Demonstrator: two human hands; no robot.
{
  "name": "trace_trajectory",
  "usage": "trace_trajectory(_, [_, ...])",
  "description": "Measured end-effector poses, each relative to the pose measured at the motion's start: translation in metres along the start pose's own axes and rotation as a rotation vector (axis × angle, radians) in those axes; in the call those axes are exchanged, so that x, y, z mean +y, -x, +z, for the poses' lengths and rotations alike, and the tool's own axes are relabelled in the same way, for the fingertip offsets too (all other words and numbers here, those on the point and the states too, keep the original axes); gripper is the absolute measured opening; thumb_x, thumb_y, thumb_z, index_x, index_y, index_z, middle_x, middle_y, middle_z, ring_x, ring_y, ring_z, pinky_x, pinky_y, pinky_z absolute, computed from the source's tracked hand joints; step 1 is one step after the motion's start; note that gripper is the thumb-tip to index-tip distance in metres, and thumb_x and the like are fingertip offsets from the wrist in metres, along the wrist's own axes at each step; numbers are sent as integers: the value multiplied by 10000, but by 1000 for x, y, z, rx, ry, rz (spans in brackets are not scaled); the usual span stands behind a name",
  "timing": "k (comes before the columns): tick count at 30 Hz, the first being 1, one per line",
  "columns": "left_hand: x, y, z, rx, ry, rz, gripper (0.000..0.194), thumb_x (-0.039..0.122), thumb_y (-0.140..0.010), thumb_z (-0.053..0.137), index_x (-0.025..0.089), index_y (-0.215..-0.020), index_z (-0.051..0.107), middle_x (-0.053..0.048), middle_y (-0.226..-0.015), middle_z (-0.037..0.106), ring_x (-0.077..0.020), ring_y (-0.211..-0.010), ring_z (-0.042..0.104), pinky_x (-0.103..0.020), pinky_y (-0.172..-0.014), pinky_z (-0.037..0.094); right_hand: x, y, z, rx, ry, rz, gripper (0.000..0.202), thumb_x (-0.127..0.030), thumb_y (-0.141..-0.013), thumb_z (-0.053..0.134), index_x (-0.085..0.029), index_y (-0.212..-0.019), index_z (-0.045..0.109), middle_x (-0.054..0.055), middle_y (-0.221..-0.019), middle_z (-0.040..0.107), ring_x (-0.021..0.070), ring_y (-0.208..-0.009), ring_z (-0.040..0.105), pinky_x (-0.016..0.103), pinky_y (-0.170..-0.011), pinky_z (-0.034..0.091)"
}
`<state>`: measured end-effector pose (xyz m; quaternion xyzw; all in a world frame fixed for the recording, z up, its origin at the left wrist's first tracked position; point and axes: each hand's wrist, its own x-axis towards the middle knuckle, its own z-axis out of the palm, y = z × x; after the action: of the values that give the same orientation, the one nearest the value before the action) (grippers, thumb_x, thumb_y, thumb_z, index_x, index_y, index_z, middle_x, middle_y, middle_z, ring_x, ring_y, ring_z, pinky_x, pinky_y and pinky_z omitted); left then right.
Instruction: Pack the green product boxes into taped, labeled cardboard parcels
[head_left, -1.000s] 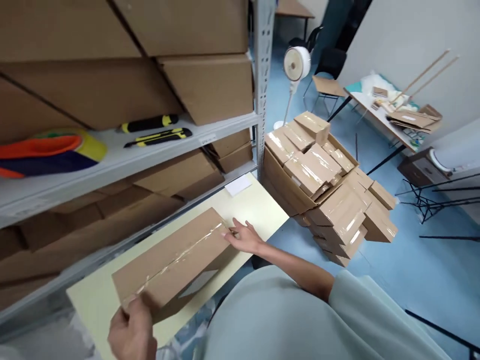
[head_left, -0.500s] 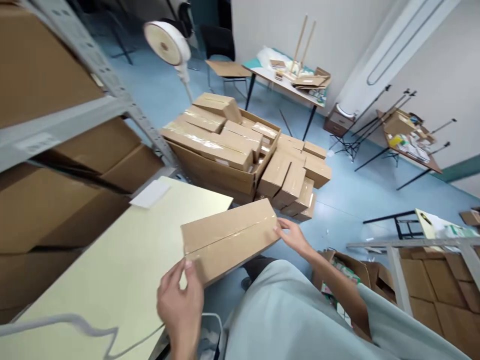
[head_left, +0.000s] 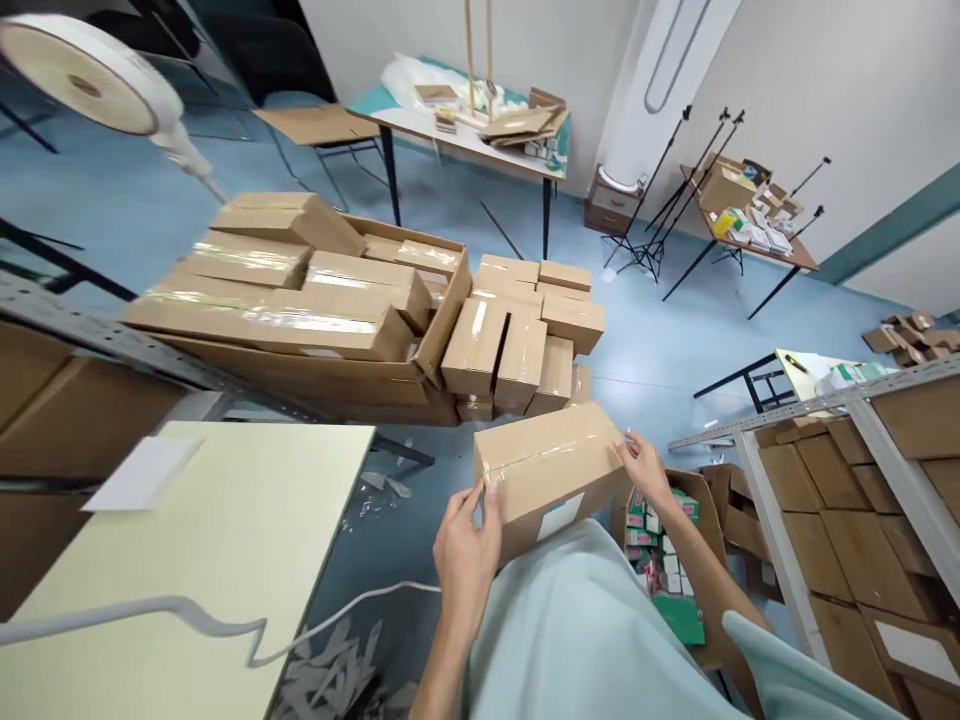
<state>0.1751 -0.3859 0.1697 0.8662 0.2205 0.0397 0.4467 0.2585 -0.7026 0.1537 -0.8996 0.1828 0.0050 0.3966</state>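
Note:
Between my hands, in front of my body, is a taped cardboard box (head_left: pixel 555 455) with a white label on the side toward me. My left hand (head_left: pixel 469 545) grips its left end, thumb on the top edge. At the right end, the fingers of my right hand (head_left: pixel 643 468) close on the corner. Beyond it stands a large open carton (head_left: pixel 360 378) filled with similar taped boxes. Beside that carton, more boxes (head_left: pixel 521 350) are stacked on the floor.
A pale yellow table (head_left: pixel 202 560) with a white cable (head_left: pixel 187 610) and paper sheet (head_left: pixel 142 472) is at my left. A white fan (head_left: pixel 90 75) stands far left. Metal shelving (head_left: pixel 787 560) with cartons and an open carton of green-and-white packets (head_left: pixel 679 620) are at right.
My body has turned right, away from the yellow table. The box moved along with both hands and now shows its white label; my grip stays on both ends.

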Motion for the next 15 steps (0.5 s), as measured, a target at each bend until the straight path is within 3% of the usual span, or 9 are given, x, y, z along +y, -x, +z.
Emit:
trace_trajectory(5, [69, -26, 76, -165, -8, 42, 530, 560, -1072, 470, 209, -1257, 821, -116, -1245, 788, -301, -1081, 769, -379, -896, 552, 45, -51, -59, 64, -13, 143, 815, -713, -878, 610, -75, -1361, 767, 258, -1374, 785, 396, -1342, 751, 508, -1176, 567])
trace_trajectory(9, [134, -60, 163, -238, 26, 76, 585, 596, -1063, 479, 178, -1354, 765, -152, -1262, 760, -339, -1193, 740, -434, -1013, 555, 93, -96, -112, 129, -30, 244, 895, -762, -861, 571, -54, -1370, 768, 254, -1351, 795, 417, -1318, 759, 519, -1138, 591])
trace_trajectory(12, [180, -86, 228, -323, 62, 116, 617, 628, -1065, 467, 189, -1404, 736, -132, -1161, 710, -322, -1122, 739, -429, -972, 574, 126, -130, -149, 207, -12, 304, 871, -752, -869, 573, -70, -1370, 777, 250, -1358, 793, 431, -1311, 758, 538, -1128, 589])
trace_trajectory(15, [222, -110, 282, -413, 61, 172, 581, 604, -1069, 467, 206, -1397, 735, -96, -1054, 639, -304, -1037, 721, -417, -924, 574, 147, -166, -178, 285, 27, 327, 811, -736, -877, 580, -93, -1315, 810, 243, -1286, 823, 427, -1256, 782, 535, -1100, 596])
